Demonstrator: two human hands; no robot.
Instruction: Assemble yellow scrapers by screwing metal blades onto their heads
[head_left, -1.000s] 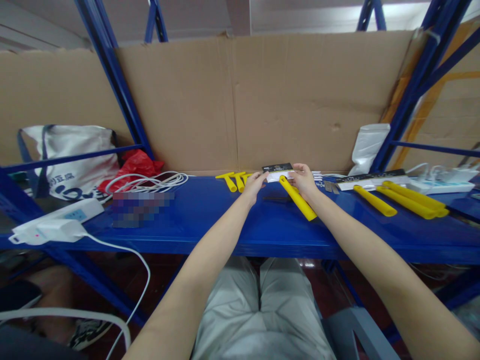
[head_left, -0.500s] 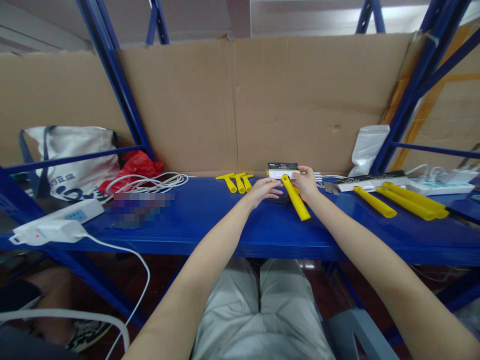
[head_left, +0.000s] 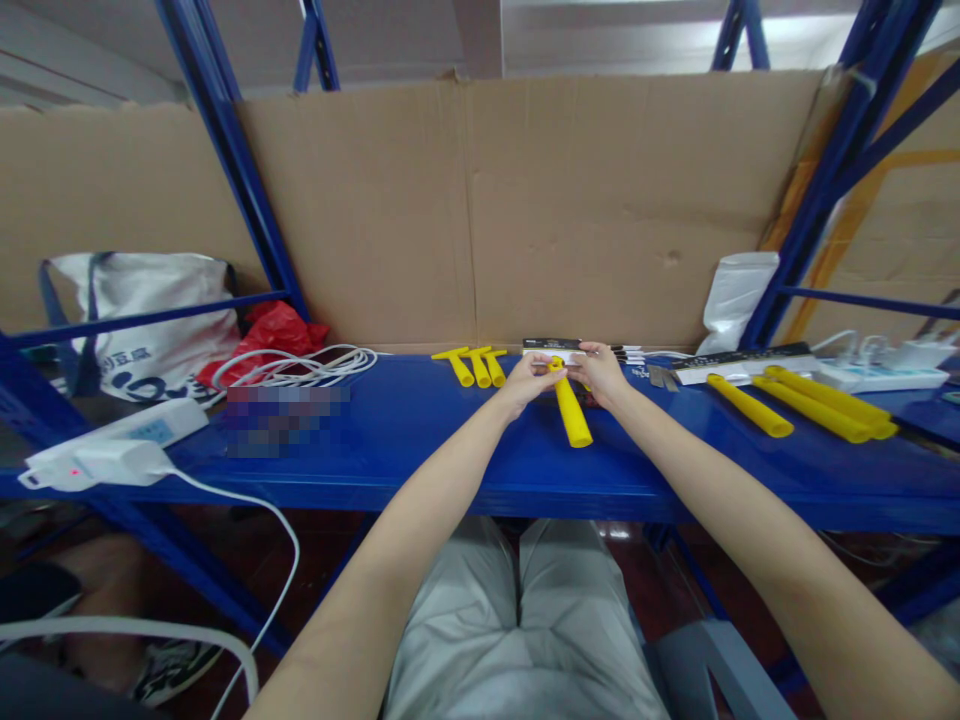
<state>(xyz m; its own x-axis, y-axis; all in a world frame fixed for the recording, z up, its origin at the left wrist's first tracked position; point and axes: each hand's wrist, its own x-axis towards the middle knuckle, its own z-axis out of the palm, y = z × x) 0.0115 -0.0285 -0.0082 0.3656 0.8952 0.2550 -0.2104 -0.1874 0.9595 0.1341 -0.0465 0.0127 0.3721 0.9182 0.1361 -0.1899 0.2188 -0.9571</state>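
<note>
Nearest are the person's grey trousers [head_left: 517, 620], with both bare forearms reaching forward over the front edge of the blue shelf [head_left: 420, 440]. A short yellow tube [head_left: 573, 418] sits between the hands above the middle of the shelf. Its free end points back toward the person; whether that end rests on the shelf or hangs just above it cannot be told.

The left hand [head_left: 525, 382] has thumb and fingers drawn together in a pinch at the tube's far end. The right hand [head_left: 602, 372] is curled there too, fingertips closed on the same end, so the two hands meet at that tip. By the look of it, the step in hand is fine work at the tube's end, something being fitted or picked at, though the part itself is too small to make out. Such work calls for a steady hold with one hand while the other makes small finger moves.

Just behind the hands lies a flat black-and-white box [head_left: 553, 346], with three yellow T-pieces [head_left: 476, 364] to its left. To the right, well apart, lie longer yellow tubes [head_left: 810, 402]. Far left are a white cable coil [head_left: 300, 364] and a power strip [head_left: 112, 450]. A cardboard sheet [head_left: 525, 200] backs the shelf.
</note>
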